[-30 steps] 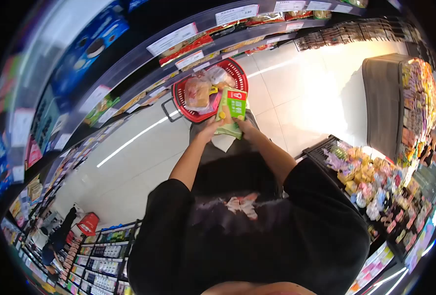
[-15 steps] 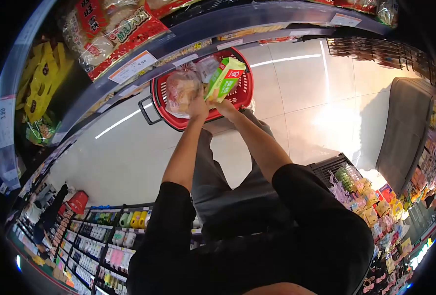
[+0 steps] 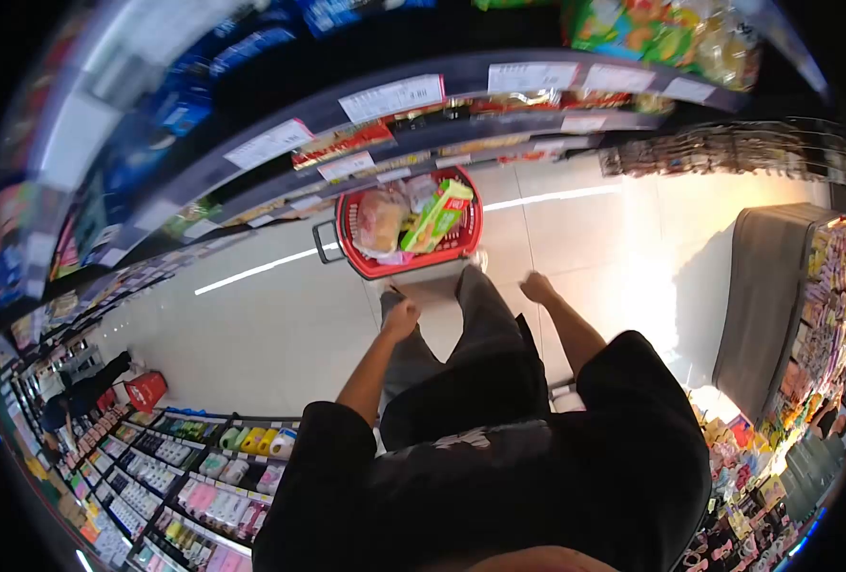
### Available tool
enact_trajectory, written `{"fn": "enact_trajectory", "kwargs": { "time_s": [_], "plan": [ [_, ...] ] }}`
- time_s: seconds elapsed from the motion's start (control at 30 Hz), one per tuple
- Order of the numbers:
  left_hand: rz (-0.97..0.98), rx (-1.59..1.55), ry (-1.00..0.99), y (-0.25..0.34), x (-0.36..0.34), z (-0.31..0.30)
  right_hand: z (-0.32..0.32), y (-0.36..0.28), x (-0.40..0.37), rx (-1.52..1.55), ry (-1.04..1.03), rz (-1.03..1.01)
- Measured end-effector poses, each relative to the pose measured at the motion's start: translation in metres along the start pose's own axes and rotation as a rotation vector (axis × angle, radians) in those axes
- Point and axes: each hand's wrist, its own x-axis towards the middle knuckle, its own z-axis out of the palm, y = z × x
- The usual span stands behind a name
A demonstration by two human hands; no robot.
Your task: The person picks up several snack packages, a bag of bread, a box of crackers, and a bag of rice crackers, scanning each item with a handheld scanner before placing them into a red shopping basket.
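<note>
A red shopping basket (image 3: 358,262) with a black handle stands on the floor in front of my feet. Inside it lie a green and white package (image 3: 440,217) and a clear bag of food (image 3: 381,221). My left hand (image 3: 403,317) is just below the basket, over my leg, apart from it, with its fingers curled; what it may hold is too small to tell. Out to the right of the basket, my right hand (image 3: 536,287) hangs over the floor, touching nothing, its fingers curled and a little blurred.
Shelves with price labels (image 3: 392,98) run across the top. A grey-brown bench-like block (image 3: 764,296) stands at the right beside hanging goods. At the lower left are shelves of bottles (image 3: 208,467); a person (image 3: 80,405) is near a red basket (image 3: 145,391).
Both hands have left the basket and moved apart, toward my body. The green and white package now lies in the basket, released. The view has shifted, showing more shelf.
</note>
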Motion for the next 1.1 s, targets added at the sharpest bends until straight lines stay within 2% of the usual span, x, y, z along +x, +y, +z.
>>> {"fn": "enact_trajectory", "kwargs": {
  "time_s": [0.03,0.1,0.13,0.2,0.23,0.27,0.3,0.33,0.37,0.43,0.5,0.53,0.57,0.6,0.63,0.67,0.7,0.73,0.77,0.8,0.83,0.87,0.9,0.97,1.0,1.03,1.07,1.1],
  "plan": [
    [-0.048,-0.018,0.020,0.012,-0.024,-0.008,-0.004,0.023,-0.015,-0.013,0.085,0.046],
    [-0.305,-0.255,0.112,0.037,-0.069,-0.025,-0.025,0.066,-0.033,-0.426,-0.227,-0.214],
    [-0.294,-0.258,0.117,0.032,-0.085,-0.029,-0.019,0.101,-0.038,-0.153,-0.125,-0.174],
    [-0.349,-0.505,0.245,0.007,-0.099,-0.030,-0.050,0.081,-0.071,0.234,0.002,0.154],
    [-0.340,-0.509,0.253,0.012,-0.109,-0.035,-0.080,0.046,-0.103,0.349,0.023,0.445],
    [-0.395,-0.601,0.291,0.015,-0.120,-0.039,-0.064,0.071,-0.088,0.304,0.139,0.354],
    [-0.447,-0.698,0.328,0.019,-0.127,-0.041,-0.056,0.080,-0.072,0.298,0.147,0.343],
    [-0.441,-0.711,0.334,0.015,-0.128,-0.040,-0.052,0.086,-0.055,0.121,0.242,0.119],
    [-0.395,-0.643,0.342,0.003,-0.126,-0.039,-0.052,0.087,-0.048,-0.057,0.325,-0.106],
    [-0.354,-0.590,0.363,-0.052,-0.110,-0.032,-0.087,0.008,-0.070,0.694,0.180,0.114],
    [0.030,0.104,0.373,-0.119,-0.077,-0.021,-0.094,-0.039,-0.064,0.662,0.200,-0.070],
    [0.015,0.097,0.373,-0.112,-0.093,-0.018,-0.090,-0.060,-0.068,0.641,0.211,-0.202],
    [-0.167,-0.198,0.390,-0.078,-0.095,-0.028,-0.095,-0.085,-0.065,0.621,0.236,-0.346],
    [-0.330,-0.496,0.400,-0.048,-0.082,-0.046,-0.100,-0.110,-0.062,0.667,0.160,-0.318],
    [-0.236,-0.691,0.357,-0.037,-0.069,-0.060,-0.102,-0.132,-0.064,0.713,0.080,-0.280],
    [-0.153,-0.878,0.301,-0.034,-0.063,-0.068,-0.104,-0.156,-0.069,0.765,0.058,-0.334],
    [-0.114,-0.964,0.392,-0.009,-0.054,-0.081,-0.111,-0.182,-0.069,0.814,0.037,-0.386],
    [-0.159,-0.740,0.454,0.009,-0.033,-0.102,-0.120,-0.209,-0.067,0.748,0.108,-0.416],
    [-0.169,-0.590,0.569,0.070,-0.046,-0.133,-0.126,-0.231,-0.061,0.682,0.171,-0.440],
    [0.124,-0.762,0.599,0.071,-0.023,-0.150,-0.137,-0.249,-0.050,0.604,0.257,-0.461],
    [0.184,-0.432,0.596,0.074,0.006,-0.183,-0.146,-0.269,-0.034,0.532,0.339,-0.485],
    [0.322,-0.515,0.652,0.105,0.014,-0.210,-0.156,-0.288,-0.014,0.615,0.393,-0.574],
    [0.397,-0.621,0.698,0.110,0.050,-0.230,-0.170,-0.307,0.006,0.697,0.452,-0.669],
    [0.414,-0.470,0.742,0.178,0.044,-0.269,-0.193,-0.347,0.023,0.648,0.643,-0.639],
    [0.403,-0.413,0.721,0.198,0.047,-0.281,-0.205,-0.362,0.020,0.640,0.630,-0.639],
    [0.385,-0.420,0.727,0.211,0.045,-0.284,-0.219,-0.377,0.012,0.375,0.491,-0.413],
    [0.249,-0.278,0.712,0.225,0.046,-0.291,-0.230,-0.389,0.012,0.111,0.353,-0.199],
    [0.116,-0.133,0.691,0.235,0.051,-0.299,-0.224,-0.389,0.029,0.140,0.409,-0.245]
  ]
}}
